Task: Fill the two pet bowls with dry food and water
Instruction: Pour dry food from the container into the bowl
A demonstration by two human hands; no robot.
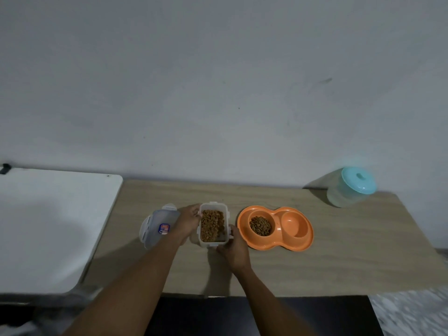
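Our left hand & right hand both grip the kibble tub, just left of the double bowl. Bowl's left cup is filled, right cup looks empty. We'd keep the tub level, then go for the water jug, back-right of the bowl.

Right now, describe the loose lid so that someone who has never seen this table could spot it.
Start at the wooden table against the grey wall. Find the open tub of dry food; the lid lies just left of it, partly hidden by the left hand. It alone is see-through, with clip flaps and a blue-and-red sticker.
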